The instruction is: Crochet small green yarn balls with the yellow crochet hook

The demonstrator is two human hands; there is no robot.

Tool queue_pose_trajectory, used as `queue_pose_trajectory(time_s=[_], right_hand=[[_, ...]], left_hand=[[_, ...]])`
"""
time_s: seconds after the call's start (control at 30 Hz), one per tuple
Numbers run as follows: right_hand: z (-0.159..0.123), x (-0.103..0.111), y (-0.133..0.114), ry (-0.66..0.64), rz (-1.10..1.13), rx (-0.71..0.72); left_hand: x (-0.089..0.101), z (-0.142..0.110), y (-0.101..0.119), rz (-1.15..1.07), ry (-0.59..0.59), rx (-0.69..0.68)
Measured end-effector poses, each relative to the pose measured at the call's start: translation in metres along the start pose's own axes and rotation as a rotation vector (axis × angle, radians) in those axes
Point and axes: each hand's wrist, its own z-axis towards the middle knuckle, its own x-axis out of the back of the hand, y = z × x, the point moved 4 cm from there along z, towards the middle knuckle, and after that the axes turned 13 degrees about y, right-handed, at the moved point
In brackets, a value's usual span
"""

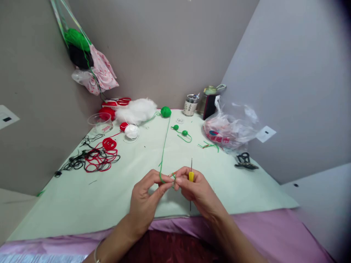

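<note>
My left hand (144, 195) is closed in a pinch, with green yarn (161, 166) looped over its index finger. That strand runs back across the table to a small green yarn ball (166, 111). My right hand (200, 193) meets the left at the fingertips, also pinching at the yarn. Held upright between its fingers is a crochet hook (191, 176) with a yellow grip, its metal tip pointing away from me. A thin orange-red piece (172, 174) shows between the two hands; what it is I cannot make out.
Tangled black yarn (74, 160) and red yarn (102, 160) lie left, near a clear plastic cup (102, 126) and white stuffing (139, 110). Two small green balls (185, 133) lie ahead. A pen holder (190, 106), a plastic bag (230, 128) and a black hair claw (246, 161) are right.
</note>
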Motion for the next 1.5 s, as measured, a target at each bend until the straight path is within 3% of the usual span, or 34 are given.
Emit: queue_pose_trajectory(time_s=[0.07, 0.13, 0.2, 0.37, 0.43, 0.53, 0.7, 0.93, 1.07, 1.2, 1.33, 1.5], right_hand=[[-0.001, -0.002, 0.003, -0.042, -0.107, 0.009], [-0.002, -0.004, 0.005, -0.091, -0.190, 0.017], [-0.002, -0.005, 0.004, -0.114, -0.227, 0.020], [0.000, -0.003, 0.000, -0.056, -0.138, 0.009], [0.001, -0.002, 0.000, -0.014, -0.098, 0.025], [0.001, -0.001, 0.000, 0.045, -0.121, 0.103], [-0.004, -0.001, -0.003, 0.131, -0.303, 0.340], [-0.009, -0.001, -0.004, 0.105, -0.481, 0.453], [-0.010, -0.004, -0.008, 0.139, -0.519, 0.537], [-0.009, -0.009, -0.009, 0.151, -0.437, 0.539], [-0.006, -0.003, -0.003, 0.206, -0.303, 0.425], [-0.003, 0.006, -0.003, 0.265, -0.212, 0.319]], left_hand=[[0.000, 0.000, 0.008, 0.027, -0.052, -0.189], [-0.002, 0.003, 0.010, 0.042, -0.074, -0.240], [-0.004, 0.007, 0.009, 0.038, -0.082, -0.196], [-0.005, 0.012, -0.002, -0.056, -0.061, 0.146], [-0.005, 0.010, -0.005, -0.054, -0.082, 0.217], [-0.005, 0.005, -0.008, -0.025, -0.129, 0.192], [0.001, 0.004, -0.011, 0.017, -0.098, 0.100], [0.008, 0.007, -0.007, 0.131, -0.150, -0.015], [0.006, 0.004, -0.005, 0.179, -0.111, -0.035], [0.001, 0.001, -0.009, 0.146, -0.122, 0.122], [-0.005, -0.004, -0.017, 0.015, -0.201, 0.416], [-0.008, -0.008, -0.022, -0.140, -0.189, 0.610]])
